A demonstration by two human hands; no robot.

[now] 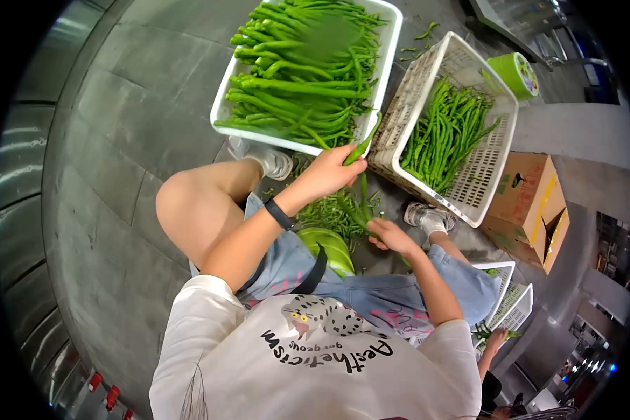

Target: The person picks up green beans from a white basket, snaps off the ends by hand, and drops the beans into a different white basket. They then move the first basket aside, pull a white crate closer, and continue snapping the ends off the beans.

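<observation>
My left hand, with a black band on its wrist, is closed around a long green chili pepper whose thin end points up and away. Lower and to the right, my right hand has its fingers pinched on green chili peppers that stick out toward the left hand. Just beyond my left hand stands a white tub heaped with long green chili peppers. A white slatted crate at the right holds more, thinner-looking green peppers.
Green stems and scraps lie on the floor between my feet, by a green rounded object. An open cardboard box and a green bucket stand right of the crate. Another person's hand is near white baskets at lower right.
</observation>
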